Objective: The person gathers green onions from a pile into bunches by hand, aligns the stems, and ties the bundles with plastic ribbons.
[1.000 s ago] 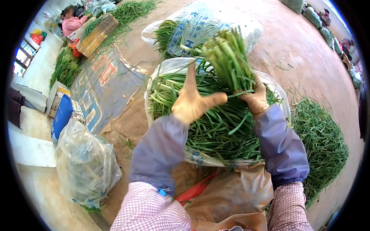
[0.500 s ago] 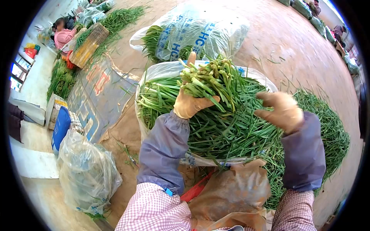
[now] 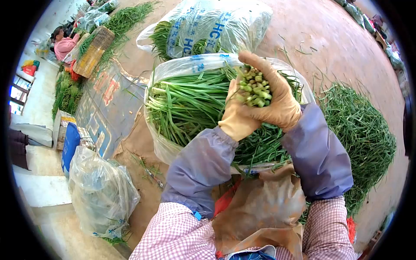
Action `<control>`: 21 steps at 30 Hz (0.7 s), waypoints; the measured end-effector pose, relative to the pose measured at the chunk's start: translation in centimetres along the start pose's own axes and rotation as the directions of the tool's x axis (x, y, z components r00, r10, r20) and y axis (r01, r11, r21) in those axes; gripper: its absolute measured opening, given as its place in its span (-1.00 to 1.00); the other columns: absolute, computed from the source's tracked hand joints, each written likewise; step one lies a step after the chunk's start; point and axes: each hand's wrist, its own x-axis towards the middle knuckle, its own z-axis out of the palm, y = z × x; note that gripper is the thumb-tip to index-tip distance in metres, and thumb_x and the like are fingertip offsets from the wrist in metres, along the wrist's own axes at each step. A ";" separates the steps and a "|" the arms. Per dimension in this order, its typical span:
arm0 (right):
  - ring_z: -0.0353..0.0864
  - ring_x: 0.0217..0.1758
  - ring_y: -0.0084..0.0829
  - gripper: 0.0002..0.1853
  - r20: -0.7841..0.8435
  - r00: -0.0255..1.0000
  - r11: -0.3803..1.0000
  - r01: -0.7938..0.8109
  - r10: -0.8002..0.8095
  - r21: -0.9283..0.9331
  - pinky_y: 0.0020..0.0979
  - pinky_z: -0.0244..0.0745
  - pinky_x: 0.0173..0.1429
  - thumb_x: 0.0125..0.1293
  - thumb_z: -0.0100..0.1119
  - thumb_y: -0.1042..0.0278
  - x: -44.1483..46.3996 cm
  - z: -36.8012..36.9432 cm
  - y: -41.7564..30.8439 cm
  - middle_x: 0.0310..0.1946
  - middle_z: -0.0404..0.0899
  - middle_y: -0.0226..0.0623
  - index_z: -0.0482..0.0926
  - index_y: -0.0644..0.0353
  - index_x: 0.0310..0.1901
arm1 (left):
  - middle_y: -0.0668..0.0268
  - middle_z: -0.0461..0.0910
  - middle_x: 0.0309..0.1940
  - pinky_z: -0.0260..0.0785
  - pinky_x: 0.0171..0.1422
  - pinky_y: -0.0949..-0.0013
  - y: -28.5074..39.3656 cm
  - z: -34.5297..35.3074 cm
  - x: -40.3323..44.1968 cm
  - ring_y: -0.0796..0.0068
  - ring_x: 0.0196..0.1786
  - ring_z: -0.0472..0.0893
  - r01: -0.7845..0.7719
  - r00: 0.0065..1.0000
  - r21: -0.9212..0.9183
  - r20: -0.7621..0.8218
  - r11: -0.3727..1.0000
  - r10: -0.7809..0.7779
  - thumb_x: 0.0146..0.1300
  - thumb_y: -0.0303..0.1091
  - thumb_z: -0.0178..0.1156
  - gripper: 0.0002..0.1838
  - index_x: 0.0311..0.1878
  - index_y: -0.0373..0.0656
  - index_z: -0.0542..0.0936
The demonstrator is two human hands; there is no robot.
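Right hand [image 3: 282, 100] has rejoined left hand [image 3: 237, 116], fingers [image 3: 263, 66] (both sets) curled round one green bunch [image 3: 255, 88]

I lose most of the stem bunch [image 3: 256, 89] behind the left hand [image 3: 237, 116] and right hand [image 3: 281, 99]; the printed bag [image 3: 236, 30] is cut off up top.

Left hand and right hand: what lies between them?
A bundle of green stalks, stem ends facing the camera, is clasped between the left hand and right hand, in the head view.

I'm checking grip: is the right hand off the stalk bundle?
No, the right hand curls around the stalk bundle opposite the left hand.
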 end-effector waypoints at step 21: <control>0.67 -0.22 -0.25 -0.67 -0.895 0.443 0.998 -0.065 0.050 0.023 -0.21 0.66 -0.11 0.24 0.22 0.22 -23.5 -26.6 -12.5 -0.25 0.66 -0.09 0.57 0.31 -0.09 | 0.09 0.36 0.37 -0.18 0.58 -0.01 -1.8 0.5 1.0 0.12 0.46 0.28 -0.113 0.979 0.671 0.202 0.733 -0.034 0.11 -0.08 0.40 -0.14 0.45 -0.10 0.26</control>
